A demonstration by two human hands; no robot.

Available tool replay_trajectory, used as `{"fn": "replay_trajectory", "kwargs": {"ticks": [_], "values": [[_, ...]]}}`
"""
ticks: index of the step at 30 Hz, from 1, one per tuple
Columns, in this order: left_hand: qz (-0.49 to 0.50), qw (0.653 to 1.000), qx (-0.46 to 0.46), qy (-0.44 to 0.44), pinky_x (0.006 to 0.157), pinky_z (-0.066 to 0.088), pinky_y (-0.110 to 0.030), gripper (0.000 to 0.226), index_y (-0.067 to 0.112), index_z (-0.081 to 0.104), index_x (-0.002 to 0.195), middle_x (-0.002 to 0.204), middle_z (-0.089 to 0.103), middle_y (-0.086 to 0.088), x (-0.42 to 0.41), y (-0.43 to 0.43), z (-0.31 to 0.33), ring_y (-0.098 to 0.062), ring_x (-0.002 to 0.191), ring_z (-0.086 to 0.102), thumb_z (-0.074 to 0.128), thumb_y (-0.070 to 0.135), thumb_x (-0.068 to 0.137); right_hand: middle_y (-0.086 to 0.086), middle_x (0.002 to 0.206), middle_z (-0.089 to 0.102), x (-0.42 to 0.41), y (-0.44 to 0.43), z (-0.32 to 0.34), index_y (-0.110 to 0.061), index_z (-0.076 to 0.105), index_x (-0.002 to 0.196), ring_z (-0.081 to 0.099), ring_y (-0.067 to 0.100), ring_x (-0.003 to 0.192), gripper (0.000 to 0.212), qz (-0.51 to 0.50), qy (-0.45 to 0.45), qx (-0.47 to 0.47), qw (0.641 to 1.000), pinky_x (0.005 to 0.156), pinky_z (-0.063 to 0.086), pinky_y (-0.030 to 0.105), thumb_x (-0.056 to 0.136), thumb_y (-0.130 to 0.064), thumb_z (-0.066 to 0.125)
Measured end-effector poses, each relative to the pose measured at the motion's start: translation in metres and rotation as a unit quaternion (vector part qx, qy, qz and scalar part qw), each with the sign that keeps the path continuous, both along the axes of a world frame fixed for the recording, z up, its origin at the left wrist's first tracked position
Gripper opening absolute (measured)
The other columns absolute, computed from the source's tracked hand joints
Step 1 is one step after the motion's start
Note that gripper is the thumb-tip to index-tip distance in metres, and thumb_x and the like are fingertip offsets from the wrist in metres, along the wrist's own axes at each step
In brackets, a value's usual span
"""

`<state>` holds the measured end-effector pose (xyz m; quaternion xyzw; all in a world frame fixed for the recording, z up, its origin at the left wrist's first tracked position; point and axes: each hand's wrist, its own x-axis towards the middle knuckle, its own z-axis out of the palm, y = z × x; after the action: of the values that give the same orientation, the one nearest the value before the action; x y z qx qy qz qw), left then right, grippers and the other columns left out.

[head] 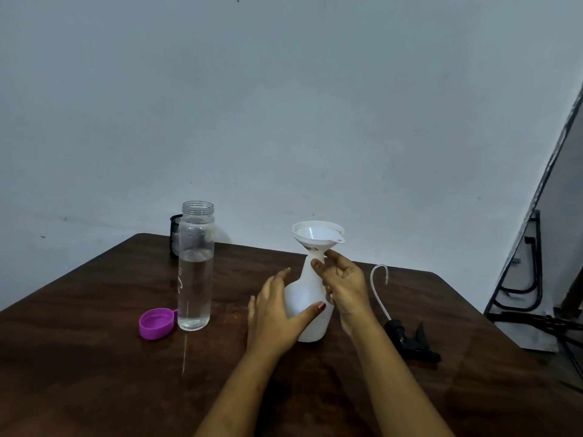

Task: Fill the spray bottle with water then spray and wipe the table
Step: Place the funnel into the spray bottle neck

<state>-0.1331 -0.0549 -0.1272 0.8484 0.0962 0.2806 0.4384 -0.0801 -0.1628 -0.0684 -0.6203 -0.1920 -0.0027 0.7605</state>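
Centre of frame: white spray bottle (303, 294) stood upright on the counter (94, 357), with a white funnel (317, 236) seated in its neck. The right grip (344, 288) is clenched round that neck just under the funnel, pinched by thumb and forefinger. The left grip (274, 307) is released: fingers straight, palm laid against the bottle's left flank, thumb across the front.

Left of centre: clear water bottle (195, 279), uncapped and mostly full, with the purple cap (156, 323) lying at its foot. Lower right: black spray head (410, 340) with its dip tube (377, 288), laid on the counter apart from the bottle.

Step judged in hand: funnel being settled before the pour. The spray bottle's level cannot be read through its opaque wall.

To be done well: the funnel should be kept plumb and steadied at the neck by one grip. The water bottle should be lifted by the other and tipped slowly, so the funnel is not overtopped. The spray bottle is probably light and easily knocked over if let go.
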Motion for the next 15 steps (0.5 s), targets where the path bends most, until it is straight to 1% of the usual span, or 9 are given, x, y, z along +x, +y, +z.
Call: {"fn": "replay_trajectory", "kwargs": {"ticks": [2,4,5,7,9,11,12,13,15], "values": [[0.006,0.998,0.006,-0.055,0.113,0.028,-0.044,0.082,0.035,0.029,0.138,0.144,0.034,0.012,-0.006,0.004,0.011,-0.012,0.133,0.033,0.064,0.064,0.07,0.0,0.05,0.033,-0.001,0.0,-0.002,-0.018,0.06,0.113,0.03,0.004,0.038,0.037,0.001,0.003,0.011,1.0,0.037,0.028,0.015,0.079,-0.012,0.072],[0.002,0.986,0.021,-0.163,0.101,0.043,-0.041,0.063,0.031,0.042,0.128,0.124,0.047,0.012,-0.015,0.009,0.025,-0.008,0.118,0.046,0.064,0.053,0.073,0.003,0.053,0.031,-0.005,-0.001,-0.002,-0.022,0.059,0.111,0.027,0.004,0.039,0.036,0.007,0.007,0.025,1.0,0.038,0.023,0.016,0.079,-0.011,0.072],[0.011,0.973,0.049,-0.226,0.091,0.048,-0.04,0.05,0.027,0.047,0.119,0.111,0.051,0.011,-0.02,0.012,0.031,-0.006,0.106,0.05,0.061,0.046,0.075,0.004,0.055,0.03,-0.006,-0.001,-0.002,-0.023,0.058,0.111,0.027,0.004,0.038,0.037,0.008,0.01,0.035,0.999,0.037,0.022,0.017,0.079,-0.01,0.072],[0.073,0.934,0.122,-0.328,0.078,0.048,-0.038,0.031,0.02,0.048,0.105,0.094,0.055,0.005,-0.029,0.022,0.043,-0.007,0.088,0.05,0.056,0.034,0.079,0.005,0.056,0.03,-0.01,-0.001,-0.001,-0.021,0.056,0.118,0.026,0.003,0.036,0.043,0.008,0.023,0.061,0.998,0.036,0.02,0.016,0.08,-0.006,0.07],[0.168,0.896,0.155,-0.38,0.08,0.044,-0.037,0.027,0.017,0.046,0.103,0.094,0.059,-0.006,-0.034,0.033,0.052,-0.016,0.09,0.051,0.055,0.027,0.08,0.002,0.053,0.034,-0.013,-0.001,0.001,-0.022,0.054,0.123,0.027,0.003,0.035,0.048,0.003,0.03,0.089,0.996,0.034,0.021,0.016,0.081,-0.003,0.068],[0.266,0.88,0.112,-0.378,0.09,0.037,-0.039,0.037,0.015,0.042,0.109,0.107,0.056,-0.015,-0.036,0.048,0.057,-0.027,0.102,0.05,0.06,0.024,0.078,-0.003,0.051,0.038,-0.017,-0.002,0.005,-0.025,0.054,0.125,0.029,0.002,0.036,0.047,-0.01,0.038,0.118,0.992,0.034,0.023,0.015,0.084,-0.005,0.065],[0.3,0.881,0.076,-0.357,0.094,0.035,-0.042,0.046,0.014,0.04,0.113,0.115,0.053,-0.018,-0.037,0.055,0.059,-0.031,0.109,0.047,0.065,0.024,0.076,-0.003,0.053,0.038,-0.019,-0.003,0.007,-0.026,0.054,0.125,0.03,0.002,0.036,0.046,-0.016,0.047,0.137,0.989,0.034,0.024,0.015,0.085,-0.007,0.064],[0.315,0.89,0.044,-0.327,0.098,0.034,-0.045,0.056,0.014,0.037,0.119,0.124,0.048,-0.019,-0.038,0.062,0.059,-0.035,0.117,0.043,0.07,0.024,0.075,-0.002,0.054,0.038,-0.021,-0.004,0.009,-0.027,0.054,0.125,0.03,0.003,0.036,0.045,-0.018,0.057,0.155,0.986,0.035,0.025,0.015,0.085,-0.009,0.064],[0.303,0.919,-0.003,-0.252,0.104,0.03,-0.051,0.077,0.016,0.032,0.131,0.138,0.038,-0.017,-0.039,0.077,0.056,-0.035,0.128,0.035,0.077,0.027,0.071,0.0,0.055,0.038,-0.023,-0.004,0.012,-0.027,0.055,0.125,0.03,0.004,0.036,0.042,-0.025,0.072,0.174,0.982,0.035,0.024,0.016,0.087,-0.01,0.062]]}}
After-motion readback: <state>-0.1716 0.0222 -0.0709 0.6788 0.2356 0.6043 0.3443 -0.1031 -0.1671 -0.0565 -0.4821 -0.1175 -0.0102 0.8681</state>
